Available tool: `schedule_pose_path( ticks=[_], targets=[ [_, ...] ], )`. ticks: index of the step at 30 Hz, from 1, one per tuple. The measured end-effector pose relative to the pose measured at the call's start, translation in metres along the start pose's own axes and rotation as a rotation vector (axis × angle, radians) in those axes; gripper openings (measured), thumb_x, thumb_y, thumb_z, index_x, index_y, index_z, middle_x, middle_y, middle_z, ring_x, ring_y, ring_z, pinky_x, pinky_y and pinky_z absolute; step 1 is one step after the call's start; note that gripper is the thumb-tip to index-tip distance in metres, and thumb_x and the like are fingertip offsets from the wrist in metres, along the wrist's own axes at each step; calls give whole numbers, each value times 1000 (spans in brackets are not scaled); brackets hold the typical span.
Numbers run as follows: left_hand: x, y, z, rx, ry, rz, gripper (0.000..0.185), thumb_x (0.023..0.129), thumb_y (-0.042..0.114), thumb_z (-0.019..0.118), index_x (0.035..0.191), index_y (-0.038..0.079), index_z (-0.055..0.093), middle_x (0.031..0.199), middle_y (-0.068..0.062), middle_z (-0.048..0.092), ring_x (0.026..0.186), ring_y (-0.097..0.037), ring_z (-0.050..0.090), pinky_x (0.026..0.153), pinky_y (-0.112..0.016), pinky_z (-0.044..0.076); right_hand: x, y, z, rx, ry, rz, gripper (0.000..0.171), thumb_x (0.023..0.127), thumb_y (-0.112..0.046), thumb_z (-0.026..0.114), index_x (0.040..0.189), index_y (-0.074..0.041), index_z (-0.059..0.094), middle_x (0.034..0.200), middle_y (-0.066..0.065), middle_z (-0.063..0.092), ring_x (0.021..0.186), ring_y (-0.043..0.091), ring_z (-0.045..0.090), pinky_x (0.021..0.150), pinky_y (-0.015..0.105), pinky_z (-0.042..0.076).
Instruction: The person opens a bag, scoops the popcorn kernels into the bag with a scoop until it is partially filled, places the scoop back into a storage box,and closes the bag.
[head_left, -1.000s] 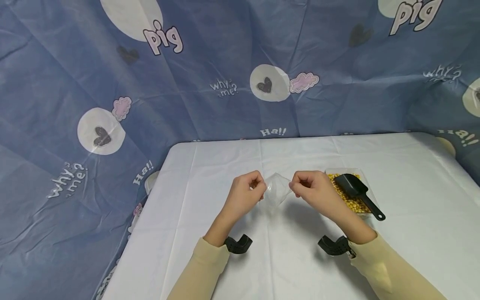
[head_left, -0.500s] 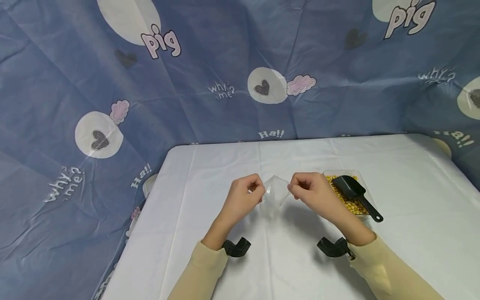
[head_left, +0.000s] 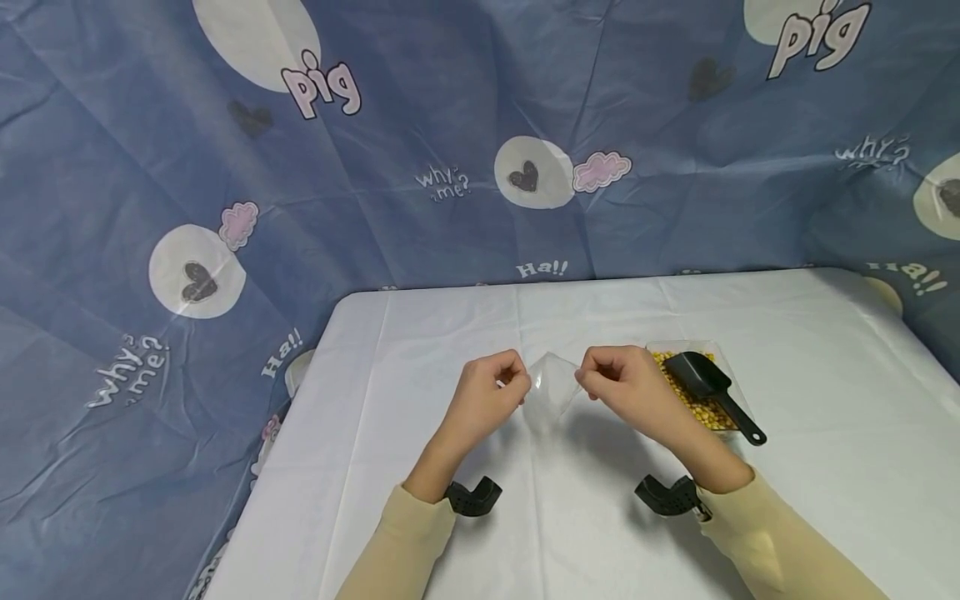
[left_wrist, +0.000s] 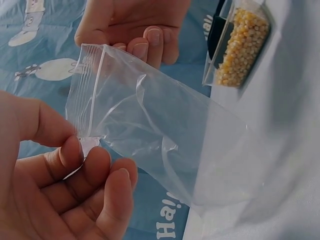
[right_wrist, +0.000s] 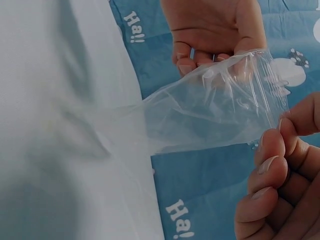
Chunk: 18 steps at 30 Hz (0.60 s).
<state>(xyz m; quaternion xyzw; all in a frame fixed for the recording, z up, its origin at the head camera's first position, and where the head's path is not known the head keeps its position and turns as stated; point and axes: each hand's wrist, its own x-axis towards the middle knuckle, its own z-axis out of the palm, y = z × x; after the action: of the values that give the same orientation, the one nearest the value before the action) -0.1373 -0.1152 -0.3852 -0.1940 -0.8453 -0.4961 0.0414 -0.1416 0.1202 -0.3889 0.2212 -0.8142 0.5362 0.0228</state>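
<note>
**Both hands holding a clear bag above the counter**

A blue printed cloth (head_left: 375, 208) hangs behind and beside the counter (head_left: 465, 333), which carries a white cover. On the counter's right part stands a clear tray (head_left: 723, 417) of yellow kernels (head_left: 686, 392), with a black scoop (head_left: 712, 393) lying in it, handle pointing toward the near right.

The left hand (head_left: 491, 392) and the right hand (head_left: 626, 385) are raised over the counter's middle, just left of the tray. Between them hangs a small clear plastic bag (left_wrist: 160, 135), empty, its zip edge uppermost. Each hand's grip is closed on the bag: thumb and fingers (left_wrist: 82, 155) pinch one side of the zip edge.
</note>
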Motion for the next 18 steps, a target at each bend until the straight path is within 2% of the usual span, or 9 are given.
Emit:
schedule_pose_path(
  ticks=[5, 8, 9, 11, 14, 18],
  targets=[
    [1, -1, 2, 9, 36, 20, 19, 90, 7, 61, 75, 19, 60, 74, 7, 60, 78, -10, 61, 63, -30, 53, 0, 0, 0, 0, 5, -7, 31, 92, -8, 67, 65, -21, 59, 53, -3, 48, 45, 14, 36, 45, 30, 32],
    [2, -2, 3, -13, 24, 44, 8, 93, 12, 68, 92, 18, 63, 92, 7, 62, 96, -10, 61, 75, -33, 55, 1, -1, 0, -3, 12, -3, 32, 92, -6, 66, 65, -20, 60, 54, -2, 49, 46, 14, 36, 46, 30, 32],
    [2, -3, 4, -19, 7, 56, 10, 94, 15, 69, 101, 19, 63, 102, 7, 62, 103, -10, 60, 79, -34, 55, 1, -1, 0, -3, 13, 0, 31, 92, -5, 66, 65, -19, 60, 55, -2, 49, 46, 14, 37, 46, 30, 32],
    [1, -3, 5, -27, -45, 88, 31, 94, 22, 72, 123, 22, 59, 122, 8, 59, 118, -11, 55, 89, -36, 53, 1, -2, 0, -1, 15, 3, 31, 92, -2, 65, 65, -17, 60, 55, -2, 50, 46, 14, 37, 47, 29, 31],
    [0, -4, 8, -37, -131, 111, 70, 90, 33, 77, 149, 31, 40, 149, 12, 42, 136, -9, 41, 102, -39, 45, 0, -10, 0, 2, 12, 7, 29, 91, 2, 62, 66, -11, 60, 56, 0, 51, 46, 14, 36, 47, 30, 31],
    [-1, -5, 15, -67, -197, 88, 107, 76, 43, 88, 157, 43, 19, 161, 20, 22, 146, -4, 25, 112, -48, 34, -2, -27, -2, 5, 5, -2, 26, 91, 5, 59, 67, -6, 60, 57, 0, 52, 46, 13, 35, 48, 30, 32]
  ],
)
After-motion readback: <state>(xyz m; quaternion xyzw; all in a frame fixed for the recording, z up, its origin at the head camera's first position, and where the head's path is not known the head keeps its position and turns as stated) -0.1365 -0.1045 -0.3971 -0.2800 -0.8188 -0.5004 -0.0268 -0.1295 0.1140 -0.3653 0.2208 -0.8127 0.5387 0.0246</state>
